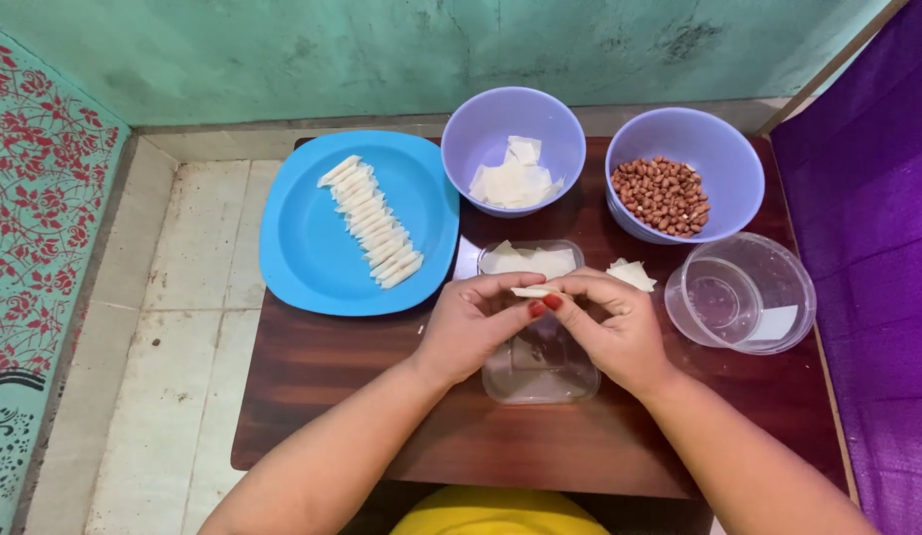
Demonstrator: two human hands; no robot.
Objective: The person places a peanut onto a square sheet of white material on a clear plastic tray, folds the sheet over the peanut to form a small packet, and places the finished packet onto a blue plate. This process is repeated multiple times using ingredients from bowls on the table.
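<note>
Both sets of fingertips meet over the middle of the wooden table [362,396], pinching one small pale wrapper roll [533,291] between them: the left hand [471,322] grips its left end with thumb and forefinger pressed together, and the right hand [614,322], its thumbnail painted red, closes on the right end. The roll lies level, mostly covered by the fingers, so how tightly it is wound cannot be made out. Under the hands sits a clear rectangular tray [540,372] holding flat wrapper pieces, partly hidden by the palms. Just right of the fingers lies a loose wrapper piece [631,273]. Toward the right edge stands an empty clear tub [743,292]. Along the far edge are a lilac bowl of wrappers [515,149] and a lilac bowl of peanuts [684,173]. At the far left corner a blue plate [312,238], overhanging the edge, carries a row of finished rolls [374,223].
</note>
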